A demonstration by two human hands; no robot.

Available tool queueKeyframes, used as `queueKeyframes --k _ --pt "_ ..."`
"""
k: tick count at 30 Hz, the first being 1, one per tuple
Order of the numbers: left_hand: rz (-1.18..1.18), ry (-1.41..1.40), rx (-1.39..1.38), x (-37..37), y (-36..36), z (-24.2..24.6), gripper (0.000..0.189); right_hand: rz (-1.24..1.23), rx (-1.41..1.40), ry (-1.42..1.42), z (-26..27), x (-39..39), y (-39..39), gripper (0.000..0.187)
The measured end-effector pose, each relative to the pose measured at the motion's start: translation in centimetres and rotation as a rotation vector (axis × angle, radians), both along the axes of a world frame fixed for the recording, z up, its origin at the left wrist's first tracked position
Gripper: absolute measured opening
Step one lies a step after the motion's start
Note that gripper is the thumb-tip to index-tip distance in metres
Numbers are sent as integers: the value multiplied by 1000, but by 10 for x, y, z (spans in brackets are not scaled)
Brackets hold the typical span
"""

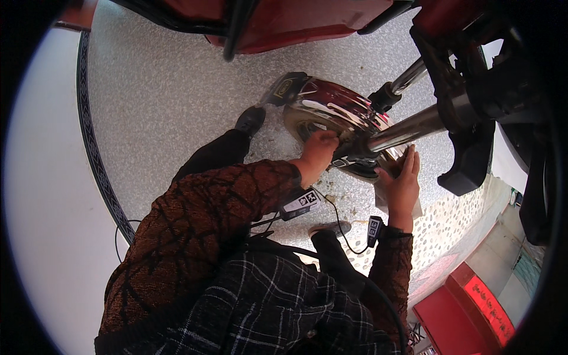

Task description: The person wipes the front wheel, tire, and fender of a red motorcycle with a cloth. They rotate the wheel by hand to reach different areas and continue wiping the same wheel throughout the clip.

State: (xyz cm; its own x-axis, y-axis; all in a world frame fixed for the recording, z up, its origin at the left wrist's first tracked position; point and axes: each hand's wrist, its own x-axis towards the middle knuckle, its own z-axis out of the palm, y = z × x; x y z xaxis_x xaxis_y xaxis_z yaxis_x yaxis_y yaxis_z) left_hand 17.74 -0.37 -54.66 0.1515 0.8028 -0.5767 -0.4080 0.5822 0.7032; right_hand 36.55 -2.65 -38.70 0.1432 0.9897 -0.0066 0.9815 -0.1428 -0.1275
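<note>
A front wheel with a glossy red fender stands before me, between two chrome fork tubes. My left hand is at the near side of the wheel, fingers curled by the hub and fork foot; whether they grip anything is hidden. My right hand is at the rear part of the fender, with fingers extended and thumb apart, its palm towards the wheel. A small box-like device with printed codes is at my left wrist, and another coded device is at my right wrist, joined by a black cable.
Red bodywork with a black tube bar stands at the top. Black fork and frame parts hang at the right. My shoes rest on the speckled floor. A white wall with a dark patterned border lies left; a red box-like object is lower right.
</note>
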Motion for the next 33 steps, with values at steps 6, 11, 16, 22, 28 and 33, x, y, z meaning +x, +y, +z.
queueKeyframes --k 6,11,16,22,28,33 --pt "-188 -53 -7 -10 -4 0 20 -63 -108 -96 -13 15 17 95" --pt "-187 -107 -104 -5 -10 2 26 -61 -191 -89 -16 24 23 98" --pt "-225 352 674 -18 -5 -14 28 -84 -255 -75 -11 30 24 103" --pt "-342 196 58 -31 8 13 31 -4 -161 -108 -17 46 17 106" --pt "-308 292 212 -48 16 42 31 -73 -242 -61 -15 54 17 112" --pt "-124 435 414 -58 27 48 31 -96 -319 -70 1 50 20 109"
